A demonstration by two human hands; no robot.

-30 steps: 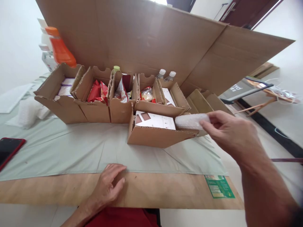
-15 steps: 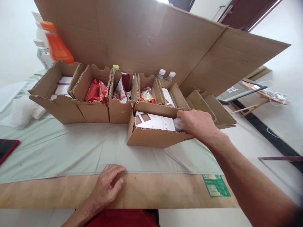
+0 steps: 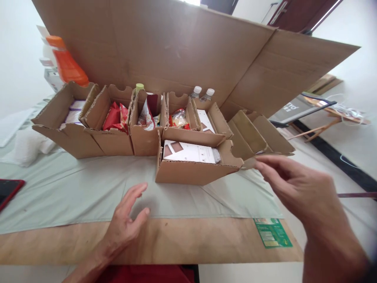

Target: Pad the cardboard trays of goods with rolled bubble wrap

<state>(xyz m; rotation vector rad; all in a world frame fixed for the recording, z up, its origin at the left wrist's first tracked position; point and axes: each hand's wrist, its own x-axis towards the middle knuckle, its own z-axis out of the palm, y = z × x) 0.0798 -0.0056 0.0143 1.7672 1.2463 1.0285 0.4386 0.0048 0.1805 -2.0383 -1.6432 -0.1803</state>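
Note:
My left hand (image 3: 126, 216) hovers over the front of the cloth, open with thumb and fingers apart. To the right of the nearest cardboard box, my right hand (image 3: 297, 186) is closed in a pinch. A small, pale, blurred piece (image 3: 249, 162) shows at its fingertips; its kind cannot be made out. The nearest open-top cardboard box (image 3: 188, 173) lies crosswise before the row. Inside it are a white carton (image 3: 191, 152) with brown squares and a clear plastic wrapper (image 3: 217, 155) at its right end.
Cardboard bins (image 3: 118, 143) stand in a row, holding red packets (image 3: 114, 117) and other packages. Behind them rises a cardboard panel (image 3: 165, 51), with an orange bottle (image 3: 69, 63) at left. A phone (image 3: 8, 192) lies left; a green label (image 3: 273, 232) is on the front edge.
My right hand has come out of the nearest box and moved right and toward me. My left hand has lifted slightly forward, its fingers spreading wider.

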